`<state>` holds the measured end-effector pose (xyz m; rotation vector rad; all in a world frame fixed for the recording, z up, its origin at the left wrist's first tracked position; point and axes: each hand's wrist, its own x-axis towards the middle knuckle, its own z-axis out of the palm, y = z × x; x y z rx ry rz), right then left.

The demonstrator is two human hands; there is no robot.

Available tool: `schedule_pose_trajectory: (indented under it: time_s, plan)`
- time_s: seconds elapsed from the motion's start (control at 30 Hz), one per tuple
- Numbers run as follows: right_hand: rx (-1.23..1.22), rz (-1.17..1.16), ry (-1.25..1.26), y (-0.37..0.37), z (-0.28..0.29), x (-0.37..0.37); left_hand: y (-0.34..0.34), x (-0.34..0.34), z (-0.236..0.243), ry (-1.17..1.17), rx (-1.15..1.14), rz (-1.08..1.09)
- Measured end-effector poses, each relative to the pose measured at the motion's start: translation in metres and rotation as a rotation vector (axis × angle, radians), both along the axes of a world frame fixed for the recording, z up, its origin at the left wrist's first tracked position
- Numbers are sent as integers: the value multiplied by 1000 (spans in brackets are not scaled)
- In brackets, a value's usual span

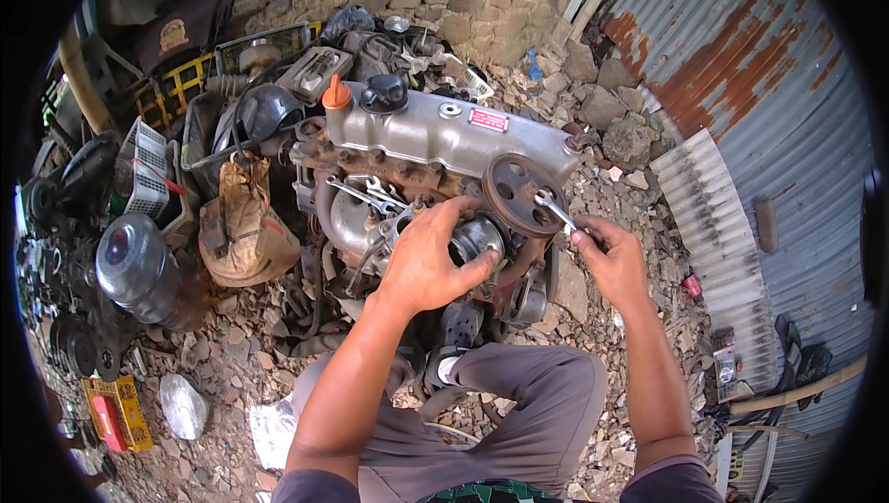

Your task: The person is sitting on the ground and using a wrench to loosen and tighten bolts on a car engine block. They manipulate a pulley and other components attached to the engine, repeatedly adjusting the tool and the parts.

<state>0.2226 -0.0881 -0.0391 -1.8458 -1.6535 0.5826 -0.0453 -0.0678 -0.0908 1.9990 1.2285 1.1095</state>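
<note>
An engine with a long silver valve cover (435,123) stands in front of my knees. On its right end sits a rusty belt pulley (505,190). My right hand (607,257) is closed around a silver wrench (557,213), its head against the bolt at the pulley's hub. My left hand (426,262) wraps a round metal housing (476,240) beside the pulley, thumb below and fingers over the top, reaching toward the pulley's rim; the palm hides part of that housing. Loose spanners (378,194) lie on the engine just beyond my left hand.
Stone rubble covers the ground. At left are a clear plastic jug (139,260), a tan sack (245,234), a white basket (146,165) and a yellow crate (118,410) holding a red object. Corrugated metal sheets (741,58) stand at right. A stone wall (444,3) rises behind.
</note>
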Motion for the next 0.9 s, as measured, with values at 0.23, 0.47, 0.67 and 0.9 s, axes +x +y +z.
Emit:
schedule_pose_trajectory:
  time_s: [0.23, 0.47, 0.67, 0.9]
  plan:
    - [100, 77, -243, 1, -6, 2, 2, -2, -1, 1, 9, -10]
    - [207, -63, 653, 7, -2, 12, 3, -2, -1, -6, 9, -17]
    - [407, -20, 1172, 0, -9, 6, 1, -1, -2, -41, 24, -11]
    - [501, 132, 1252, 8, -22, -3, 1, -2, 1, -11, -11, -14]
